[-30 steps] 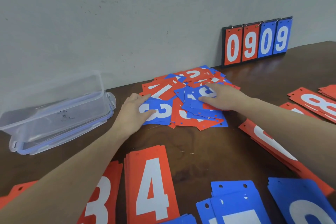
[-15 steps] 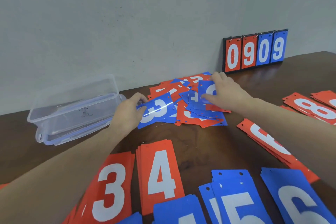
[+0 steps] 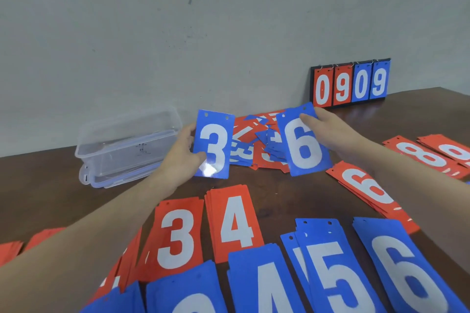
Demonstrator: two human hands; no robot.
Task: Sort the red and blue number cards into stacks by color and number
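Two cards are being held up above the table point(image 3: 279, 193): a blue 3 card point(image 3: 213, 143) is being pinched along its left edge by the left hand point(image 3: 181, 151), and a blue 6 card point(image 3: 304, 141) is being gripped near its top right corner by the right hand point(image 3: 330, 132).

Progress, judged mid-way or later: sorted stacks are already lying at 6 o'clock: red 3 stack point(image 3: 175, 236), red 4 stack point(image 3: 235, 221), blue 4 stack point(image 3: 262, 282), blue 5 stack point(image 3: 333, 269), blue 6 stack point(image 3: 407, 269). A red 6 stack point(image 3: 366, 190) and red 8 stack point(image 3: 419, 155) are lying at 3 o'clock. An unsorted pile point(image 3: 256, 142) of mixed cards is still waiting at 12 o'clock, behind the held cards.

The clear plastic container point(image 3: 127, 145) at 10 o'clock is holding no cards, as far as can be seen. A scoreboard point(image 3: 351, 84) reading 0909 is standing at 1 o'clock against the wall.
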